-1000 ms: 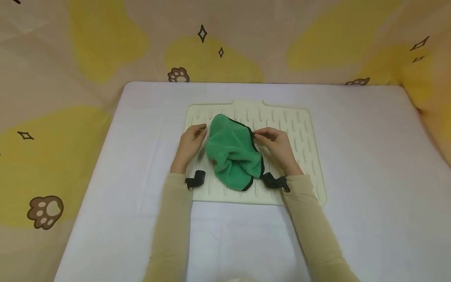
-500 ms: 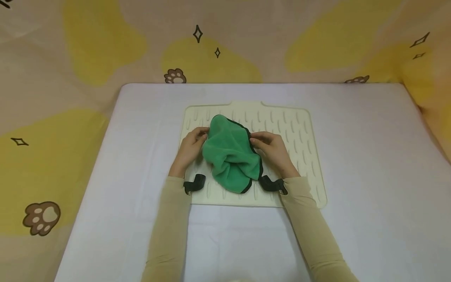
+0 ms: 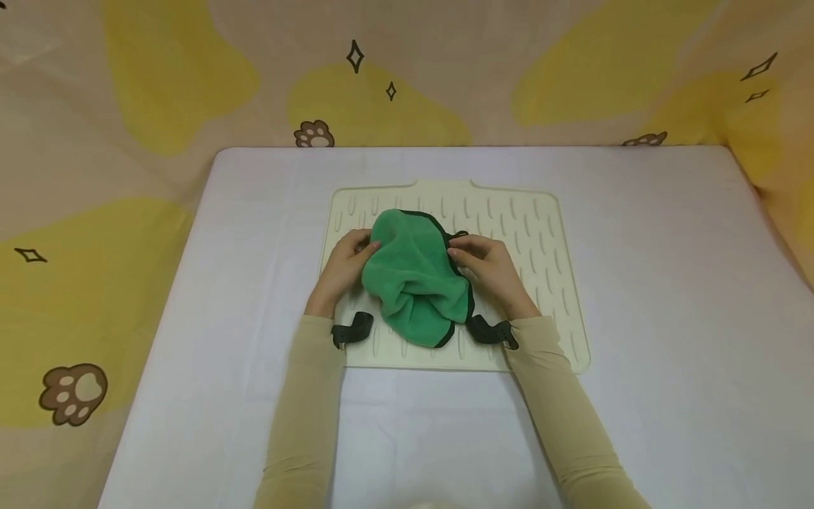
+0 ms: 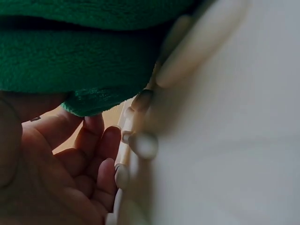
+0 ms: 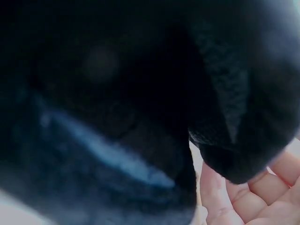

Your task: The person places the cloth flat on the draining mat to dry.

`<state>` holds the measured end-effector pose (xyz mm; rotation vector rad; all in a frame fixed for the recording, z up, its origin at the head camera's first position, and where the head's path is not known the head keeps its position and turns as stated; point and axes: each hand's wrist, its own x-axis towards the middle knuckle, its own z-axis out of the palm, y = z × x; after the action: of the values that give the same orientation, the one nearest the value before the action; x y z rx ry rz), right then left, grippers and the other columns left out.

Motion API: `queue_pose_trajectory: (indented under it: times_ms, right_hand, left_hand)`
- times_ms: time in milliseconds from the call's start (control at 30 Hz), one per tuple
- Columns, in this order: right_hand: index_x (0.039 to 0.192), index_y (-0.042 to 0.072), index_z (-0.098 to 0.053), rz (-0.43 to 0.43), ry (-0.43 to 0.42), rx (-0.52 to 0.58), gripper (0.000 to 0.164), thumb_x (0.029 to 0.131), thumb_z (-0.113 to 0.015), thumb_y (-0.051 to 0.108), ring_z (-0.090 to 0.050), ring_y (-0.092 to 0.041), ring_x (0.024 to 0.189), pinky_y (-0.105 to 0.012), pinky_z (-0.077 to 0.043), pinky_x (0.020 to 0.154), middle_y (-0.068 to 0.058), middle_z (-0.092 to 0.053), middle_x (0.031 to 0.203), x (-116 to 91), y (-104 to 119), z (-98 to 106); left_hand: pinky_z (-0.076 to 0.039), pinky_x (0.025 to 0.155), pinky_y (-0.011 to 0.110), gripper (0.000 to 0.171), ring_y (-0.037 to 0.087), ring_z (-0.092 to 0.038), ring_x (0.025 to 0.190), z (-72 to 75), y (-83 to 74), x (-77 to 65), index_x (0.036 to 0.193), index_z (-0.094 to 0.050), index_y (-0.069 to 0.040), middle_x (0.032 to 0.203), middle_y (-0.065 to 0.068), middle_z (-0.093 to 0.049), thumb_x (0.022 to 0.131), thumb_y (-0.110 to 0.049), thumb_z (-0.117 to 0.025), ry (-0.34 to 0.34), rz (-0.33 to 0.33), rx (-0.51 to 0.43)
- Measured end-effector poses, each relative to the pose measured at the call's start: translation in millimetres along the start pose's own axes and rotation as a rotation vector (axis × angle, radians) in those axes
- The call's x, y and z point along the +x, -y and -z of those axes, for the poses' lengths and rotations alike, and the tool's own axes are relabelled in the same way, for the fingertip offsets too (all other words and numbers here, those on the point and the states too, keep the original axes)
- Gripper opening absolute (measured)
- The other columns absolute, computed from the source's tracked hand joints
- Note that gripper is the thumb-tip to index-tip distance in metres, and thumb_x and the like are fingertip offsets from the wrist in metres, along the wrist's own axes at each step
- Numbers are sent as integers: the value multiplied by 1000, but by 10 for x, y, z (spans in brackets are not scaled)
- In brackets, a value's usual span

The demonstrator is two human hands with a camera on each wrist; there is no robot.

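A crumpled green cloth [image 3: 413, 268] with a black edge lies bunched on a cream ribbed mat [image 3: 521, 276]. At its left side my left hand [image 3: 343, 265] pinches it, thumb on top and fingers partly under the fold. In the left wrist view the green fold [image 4: 79, 61] hangs over the fingers of that hand [image 4: 70, 154], near the mat's raised ribs. My right hand [image 3: 492, 265] pinches the black edge on the cloth's right side. The right wrist view is mostly filled by dark, blurred fabric [image 5: 112, 154], with some fingers [image 5: 253, 197] showing at lower right.
The mat lies on a white-covered table [image 3: 649, 283]. Behind and to the left hangs a patterned fabric [image 3: 407, 42] with yellow patches and paw prints. Black wrist cameras sit at the left wrist [image 3: 354, 329] and right wrist [image 3: 490, 331].
My left hand has come in from beside the cloth and taken hold of its left side. The right hand has moved slightly left; a bit of black edging now shows above its fingers.
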<state>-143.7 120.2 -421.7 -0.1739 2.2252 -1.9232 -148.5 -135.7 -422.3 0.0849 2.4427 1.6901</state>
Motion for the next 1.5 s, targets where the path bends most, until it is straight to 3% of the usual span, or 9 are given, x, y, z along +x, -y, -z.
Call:
queue_pose_trajectory:
  times_ms: [167,367,533,700,933,1200,1500]
  right_hand:
    - [112,-8,-62,36,0,-7,26,91,-62,8,-59,-12,86,-24,-50,78,-6,-63,95,-4,20,-24]
    - [104,-8,-63,71,-15,-6,19,90,-63,5,-59,-11,84,-23,-48,78,-4,-62,92,4,42,-68]
    - [103,-7,-61,68,-6,0,19,91,-63,7,-57,-12,79,-22,-47,73,-4,-59,88,24,50,-116]
    - [101,-5,-61,61,-14,-32,18,91,-63,11,-55,-13,76,-22,-46,69,-4,-58,87,20,46,-131]
    - [96,-3,-62,61,-104,-35,20,92,-64,17,-54,-15,79,-23,-44,71,-1,-59,84,14,15,18]
    - [95,-4,-61,46,-142,35,17,92,-63,13,-53,-14,83,-24,-43,75,3,-59,83,13,19,174]
    - [95,-5,-62,60,-169,-7,20,90,-65,15,-54,-12,79,-23,-44,71,5,-60,82,6,-3,294]
  left_hand:
    - [-45,91,42,31,32,-56,107,1,3,1,119,-56,5,121,21,-57,98,-18,-53,-33,-5,-21]
    - [-46,79,32,24,23,-57,91,7,1,3,107,-58,3,101,18,-63,98,-18,-52,-69,-52,-88]
    - [-45,76,28,24,17,-56,85,14,-6,-12,106,-57,3,94,12,-61,98,-20,-52,-46,-88,-141]
    - [-46,80,29,27,18,-57,88,0,-4,-10,107,-58,3,98,14,-62,98,-21,-54,-27,-102,-150]
    - [-45,82,31,27,19,-56,91,-29,13,-1,105,-59,4,100,16,-63,97,-22,-54,-50,-108,-148]
    - [-46,84,31,28,20,-57,93,-35,2,-17,104,-60,5,103,17,-62,96,-22,-57,-86,-94,-150]
    - [-42,82,28,28,16,-53,85,-26,6,-16,101,-60,5,88,3,-59,95,-22,-58,-97,-86,-202]
